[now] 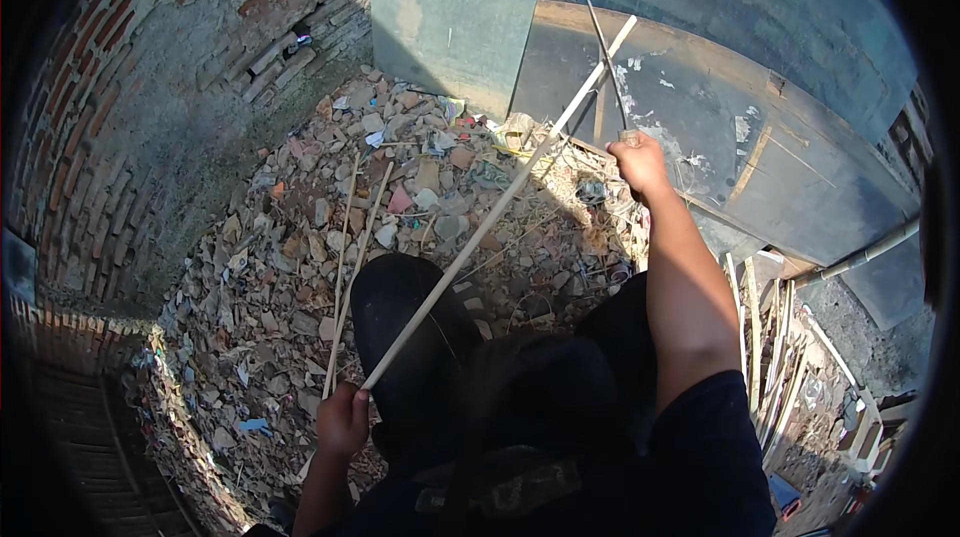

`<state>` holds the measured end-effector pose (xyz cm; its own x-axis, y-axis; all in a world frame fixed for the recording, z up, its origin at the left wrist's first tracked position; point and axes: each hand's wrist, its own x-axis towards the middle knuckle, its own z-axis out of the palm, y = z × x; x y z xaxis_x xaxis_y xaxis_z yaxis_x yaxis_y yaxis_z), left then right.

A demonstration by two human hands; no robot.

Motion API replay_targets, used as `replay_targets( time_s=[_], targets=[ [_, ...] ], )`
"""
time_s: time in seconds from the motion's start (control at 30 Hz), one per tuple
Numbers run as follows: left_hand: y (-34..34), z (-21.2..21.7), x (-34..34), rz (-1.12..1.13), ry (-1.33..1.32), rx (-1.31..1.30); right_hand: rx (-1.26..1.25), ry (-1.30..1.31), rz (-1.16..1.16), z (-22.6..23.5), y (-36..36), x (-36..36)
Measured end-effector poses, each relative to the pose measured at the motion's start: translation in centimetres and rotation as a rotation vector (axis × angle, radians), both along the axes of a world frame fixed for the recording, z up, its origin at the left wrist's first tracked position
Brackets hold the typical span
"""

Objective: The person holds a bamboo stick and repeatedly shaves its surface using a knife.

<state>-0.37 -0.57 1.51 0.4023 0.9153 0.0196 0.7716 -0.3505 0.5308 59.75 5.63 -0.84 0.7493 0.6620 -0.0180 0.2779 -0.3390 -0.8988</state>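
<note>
The left hand (343,420) is clenched round the near end of a long pale bamboo strip (490,212), the right hand (638,162) gripping a knife (610,67) across its far end, seemingly mid-shave, so the next stroke wants a steady pull along the strip.

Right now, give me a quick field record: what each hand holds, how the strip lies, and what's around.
left hand: left hand shut on near end of long pale bamboo strip
right hand: right hand shut on a thin blade, tip pointing away
strip: runs from lower left up to far right, crossing the blade near its far end
ground: rubble of broken bricks and scraps
left side: brick wall
right side: more strips piled
</note>
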Motion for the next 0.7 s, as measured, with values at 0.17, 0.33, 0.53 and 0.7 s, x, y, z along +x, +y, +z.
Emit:
replay_targets(
  time_s=[0.17,0.33,0.53,0.7],
  targets=[
    [1.1,-0.5,-3.3,0.076,-0.256,-0.121,0.3,0.339,-0.08,3.3,-1.6,0.0],
    [3.1,-2.9,-5.2,0.2,-0.198,0.057,0.292,0.31,-0.083,4.0,-2.4,0.1],
    [6.7,-5.3,-6.9,0.478,0.158,0.013,0.247,0.259,-0.045,3.5,-2.0,-0.2],
    [7.9,-11.2,-10.2,0.338,0.166,0.232,0.229,0.119,-0.069,6.1,-3.1,-1.4]
  ],
)
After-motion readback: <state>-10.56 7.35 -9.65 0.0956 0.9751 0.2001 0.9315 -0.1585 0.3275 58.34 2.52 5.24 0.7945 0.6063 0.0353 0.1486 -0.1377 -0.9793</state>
